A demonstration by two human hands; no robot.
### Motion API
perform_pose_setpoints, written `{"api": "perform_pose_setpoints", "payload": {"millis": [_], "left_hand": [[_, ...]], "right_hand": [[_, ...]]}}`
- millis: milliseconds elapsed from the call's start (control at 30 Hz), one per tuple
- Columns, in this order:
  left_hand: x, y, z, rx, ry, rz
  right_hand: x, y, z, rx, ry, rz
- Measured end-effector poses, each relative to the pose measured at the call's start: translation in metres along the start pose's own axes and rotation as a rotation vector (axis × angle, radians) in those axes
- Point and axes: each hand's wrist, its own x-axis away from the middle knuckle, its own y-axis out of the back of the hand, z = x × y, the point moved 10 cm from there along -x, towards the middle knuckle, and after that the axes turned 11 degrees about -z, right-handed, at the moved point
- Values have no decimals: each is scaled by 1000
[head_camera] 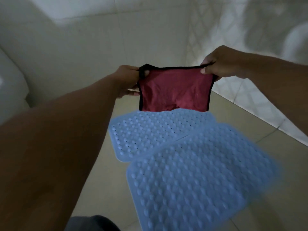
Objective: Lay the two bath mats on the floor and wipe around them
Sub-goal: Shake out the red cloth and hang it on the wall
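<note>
Two light blue bath mats with raised bumps and small holes lie on the tiled floor. The far mat [146, 130] sits behind and left of the near mat [196, 177], and the near one overlaps its edge. Above the far mat hangs a red cloth [175, 92] with a black hem, stretched out between both hands. My left hand [128, 80] pinches its top left corner. My right hand [220, 64] pinches its top right corner. The cloth's lower edge hides the far mat's back edge.
A white toilet [11, 80] stands at the left edge. Tiled walls rise behind and to the right [250, 97]. Bare beige floor tiles [103, 164] lie left of the mats. A dark trouser leg [93, 222] shows at the bottom.
</note>
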Motion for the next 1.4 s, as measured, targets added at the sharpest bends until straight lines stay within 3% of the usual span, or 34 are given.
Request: {"api": "perform_pose_setpoints", "payload": {"millis": [167,300,467,667,933,1167,1400], "left_hand": [[-27,-7,2,-103,30,29],[-44,2,-56,-186,78,74],[-52,36,-202,-262,112,164],[-50,111,-426,-342,97,300],[-63,194,-699,-443,-19,403],[-45,118,-849,-406,-284,484],[42,-15,-963,-384,-538,736]], "right_hand": [[-28,-21,-23,18,-51,78],[-53,17,-4,4,-126,139],[-89,136,73,70,-207,205],[-144,326,217,199,-271,303],[-194,547,370,204,-331,219],[-166,705,359,291,-444,30],[-54,851,312,302,-722,-150]]}}
